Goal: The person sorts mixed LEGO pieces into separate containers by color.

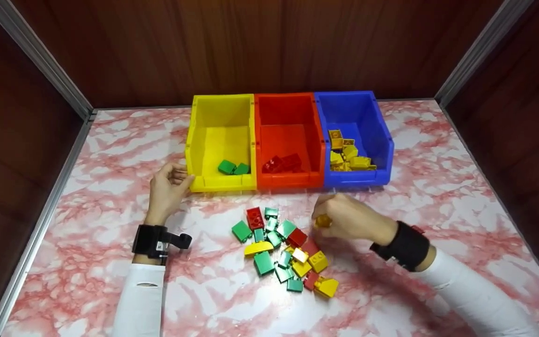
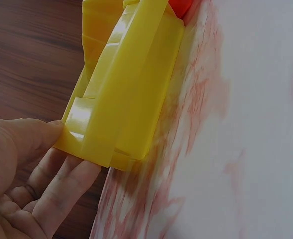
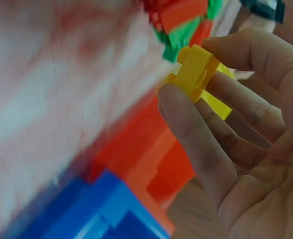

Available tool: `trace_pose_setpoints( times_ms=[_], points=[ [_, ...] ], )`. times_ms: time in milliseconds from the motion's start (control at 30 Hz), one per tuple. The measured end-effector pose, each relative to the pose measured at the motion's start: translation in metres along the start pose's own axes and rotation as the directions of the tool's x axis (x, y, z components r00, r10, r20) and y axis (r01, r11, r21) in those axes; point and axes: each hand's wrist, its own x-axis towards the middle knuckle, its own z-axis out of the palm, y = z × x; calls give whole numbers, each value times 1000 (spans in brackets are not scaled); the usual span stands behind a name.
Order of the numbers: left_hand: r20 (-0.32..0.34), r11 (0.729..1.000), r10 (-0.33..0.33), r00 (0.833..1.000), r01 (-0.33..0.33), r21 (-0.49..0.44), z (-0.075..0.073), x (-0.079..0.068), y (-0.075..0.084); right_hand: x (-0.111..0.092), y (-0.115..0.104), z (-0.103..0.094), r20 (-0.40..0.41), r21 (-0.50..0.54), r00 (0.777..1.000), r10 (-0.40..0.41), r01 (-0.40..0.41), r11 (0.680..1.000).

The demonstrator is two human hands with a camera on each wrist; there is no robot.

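Note:
Between thumb and fingers, my right hand (image 1: 346, 217) pinches a small yellow toy brick (image 3: 193, 72). It hovers over the table, just in front of the blue bin (image 1: 382, 175) and right of a loose pile of bricks. My left hand (image 1: 166, 192) holds the front left corner of the yellow bin (image 2: 121, 94), thumb on one side and fingers on the other. Two green bricks (image 1: 227, 167) lie in the yellow bin. Red bricks (image 1: 290, 162) sit in the red bin (image 1: 290, 180), and several yellow bricks (image 1: 360, 163) in the blue one.
The mixed pile on the marbled table (image 1: 204, 299) includes a green brick (image 1: 264, 263), a red brick (image 1: 254, 218) and a yellow curved brick (image 1: 258, 248). The three bins stand side by side before a dark wooden wall (image 1: 232, 47). Metal rails edge the side walls.

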Motion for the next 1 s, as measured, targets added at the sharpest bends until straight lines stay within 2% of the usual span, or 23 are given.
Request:
trace_pose_setpoints(
  times_ms=[233, 533, 700, 1000],
  points=[
    [14, 999, 22, 1000, -23, 27, -2, 0, 0, 0, 28, -32, -98, 42, 993, 64, -60, 997],
    [11, 1000, 10, 1000, -10, 17, -2, 0, 0, 7, 73, -63, -197, -3, 968, 158, -162, 987],
    [12, 1000, 2, 1000, -2, 6, -1, 1, 0, 15, 96, -64, -220, -28, 958, 182, -193, 981],
    [2, 1000, -18, 1000, 18, -11, 0, 1, 0, 26, 122, -53, -163, -45, 957, 239, -249, 967]
  ],
)
